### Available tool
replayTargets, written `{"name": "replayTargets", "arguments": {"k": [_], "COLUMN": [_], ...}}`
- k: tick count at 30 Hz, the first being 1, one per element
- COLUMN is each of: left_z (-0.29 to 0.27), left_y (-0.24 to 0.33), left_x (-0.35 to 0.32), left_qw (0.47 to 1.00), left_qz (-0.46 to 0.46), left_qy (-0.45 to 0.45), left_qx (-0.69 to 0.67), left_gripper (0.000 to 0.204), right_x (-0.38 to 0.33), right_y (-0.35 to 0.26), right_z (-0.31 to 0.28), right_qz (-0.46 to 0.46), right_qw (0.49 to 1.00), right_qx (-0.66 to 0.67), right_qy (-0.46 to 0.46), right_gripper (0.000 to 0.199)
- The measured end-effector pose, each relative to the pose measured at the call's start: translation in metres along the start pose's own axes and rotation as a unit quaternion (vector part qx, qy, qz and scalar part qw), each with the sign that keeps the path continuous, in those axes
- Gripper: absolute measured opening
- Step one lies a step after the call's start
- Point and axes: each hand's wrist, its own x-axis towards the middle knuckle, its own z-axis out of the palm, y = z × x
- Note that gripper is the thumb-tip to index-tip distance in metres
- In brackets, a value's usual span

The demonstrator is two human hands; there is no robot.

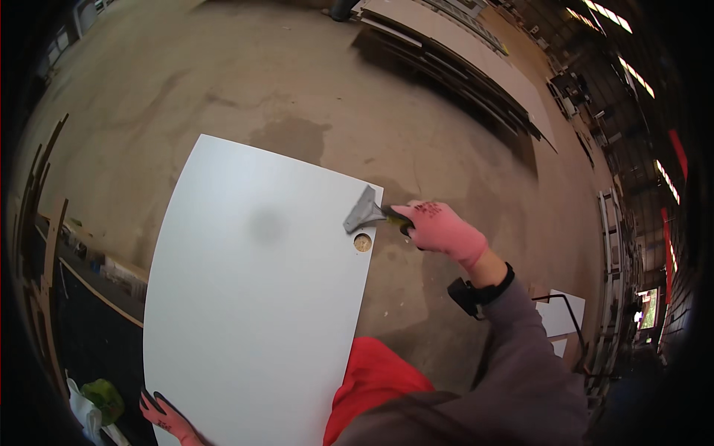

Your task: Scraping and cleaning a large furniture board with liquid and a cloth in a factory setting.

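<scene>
A large white panel (253, 297) lies flat before me, with a round hole (362, 242) near its right edge that shows a tan, chipboard-like inside. My right hand (439, 229), in a pink glove with dark fingers, is closed round the handle of a grey scraper (363, 211). The scraper's wide head is over the panel's far right corner, just above the hole; whether its edge touches the surface I cannot tell. At the panel's near left edge rests my left hand (165, 418), gloved alike, its fingers stretched out and apart.
Stacked boards (454, 52) stand on the concrete floor (245, 89) at the far right. Long wooden strips (52, 260) and a dark surface (89, 320) are on the left, with a green item (103, 400) near the left hand. White offcuts (559, 316) are at right.
</scene>
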Motion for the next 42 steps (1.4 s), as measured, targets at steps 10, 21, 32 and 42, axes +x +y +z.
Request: {"name": "replayTargets", "arguments": {"k": [10,21,32,42], "left_z": [-0.005,-0.005,-0.006,-0.007], "left_y": [0.002,0.015,0.015,0.020], "left_x": [0.002,0.002,0.001,0.000], "left_qw": [1.000,0.999,0.999,0.998], "left_qz": [-0.005,0.012,0.000,0.003], "left_qy": [-0.003,0.001,0.006,0.006], "left_qx": [0.003,-0.043,-0.051,-0.060], "left_gripper": [0.042,0.042,0.040,0.040], "right_x": [0.013,0.086,0.077,0.181], "right_y": [-0.007,-0.039,-0.041,-0.103], "right_z": [-0.029,-0.036,-0.037,-0.052], "right_qz": [0.006,-0.060,-0.071,-0.118], "right_qw": [0.997,0.997,0.996,0.991], "right_qx": [-0.028,0.003,0.003,-0.050], "right_qy": [-0.076,-0.044,-0.055,-0.034], "right_gripper": [0.047,0.048,0.046,0.027]}}
